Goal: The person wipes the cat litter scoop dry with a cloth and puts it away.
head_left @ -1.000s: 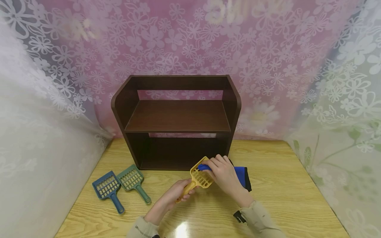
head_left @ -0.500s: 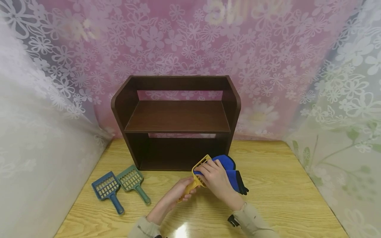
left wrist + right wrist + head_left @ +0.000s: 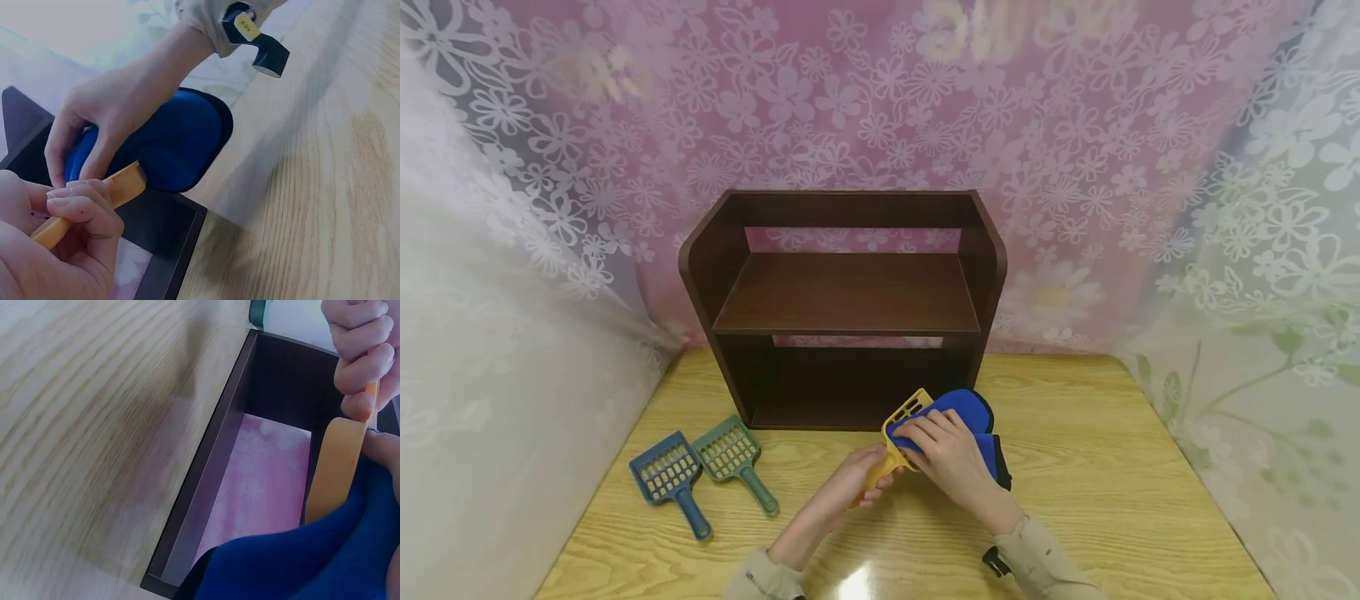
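Observation:
In the head view, my left hand (image 3: pixel 856 477) grips the handle of a yellow slotted litter scoop (image 3: pixel 915 406). Its head tilts up to the right, in front of the shelf. My right hand (image 3: pixel 953 460) holds a blue cloth (image 3: pixel 967 408) with black edging, pressed against the scoop's slotted head. Much of that head is hidden by the cloth and fingers. The left wrist view has the thumb and fingers of the left hand curled round the yellow scoop (image 3: pixel 128 185), and the cloth (image 3: pixel 187 140) bunched under the right hand. Cloth (image 3: pixel 287 562) also drapes by the scoop's side wall in the right wrist view.
A dark brown two-tier shelf (image 3: pixel 850 292) stands behind the hands on a wooden table (image 3: pixel 1090 467). To the left lie a blue litter scoop (image 3: pixel 668 471) and a green one (image 3: pixel 730 450), close together. Flowered curtains (image 3: pixel 880 108) hang at the back and sides.
My right hand has moved a little left and down over the scoop's head with the cloth, whose loose part now lies further left. The left hand has stayed nearly still.

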### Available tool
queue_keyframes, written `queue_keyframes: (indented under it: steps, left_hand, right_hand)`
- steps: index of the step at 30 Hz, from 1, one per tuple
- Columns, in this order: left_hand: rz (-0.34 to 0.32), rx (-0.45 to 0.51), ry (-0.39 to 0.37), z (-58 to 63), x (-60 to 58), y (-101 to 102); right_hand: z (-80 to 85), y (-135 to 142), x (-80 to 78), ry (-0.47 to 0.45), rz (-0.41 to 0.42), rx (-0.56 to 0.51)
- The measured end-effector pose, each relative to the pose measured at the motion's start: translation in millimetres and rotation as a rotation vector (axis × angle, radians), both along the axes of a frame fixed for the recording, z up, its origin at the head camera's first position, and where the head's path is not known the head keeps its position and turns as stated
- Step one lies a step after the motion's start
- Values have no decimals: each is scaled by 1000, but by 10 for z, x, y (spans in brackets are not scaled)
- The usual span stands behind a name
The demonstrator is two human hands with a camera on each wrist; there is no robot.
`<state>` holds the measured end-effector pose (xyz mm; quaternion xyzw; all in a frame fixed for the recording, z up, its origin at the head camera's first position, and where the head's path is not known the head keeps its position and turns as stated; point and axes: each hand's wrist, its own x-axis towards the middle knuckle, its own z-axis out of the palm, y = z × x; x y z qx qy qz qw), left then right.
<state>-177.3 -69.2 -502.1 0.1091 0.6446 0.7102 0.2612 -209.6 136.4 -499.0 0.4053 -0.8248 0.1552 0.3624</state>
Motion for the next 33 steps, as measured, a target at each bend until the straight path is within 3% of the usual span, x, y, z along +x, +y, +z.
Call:
queue_keyframes:
  steps: [5, 12, 18, 25, 33]
  left_hand:
    - [-22, -14, 5, 3, 7, 51]
    - [-57, -11, 27, -13, 29, 70]
    - [-37, -4, 16, 1, 44, 79]
    - [-30, -10, 32, 35, 41, 68]
    - [-40, -49, 94, 50, 7, 76]
  right_hand:
    - [17, -13, 10, 33, -22, 20]
    - [67, -28, 3, 80, -166, 35]
    - [110, 121, -80, 48, -254, -29]
    - [159, 176, -122, 10, -234, -55]
    - [119, 60, -87, -71, -102, -56]
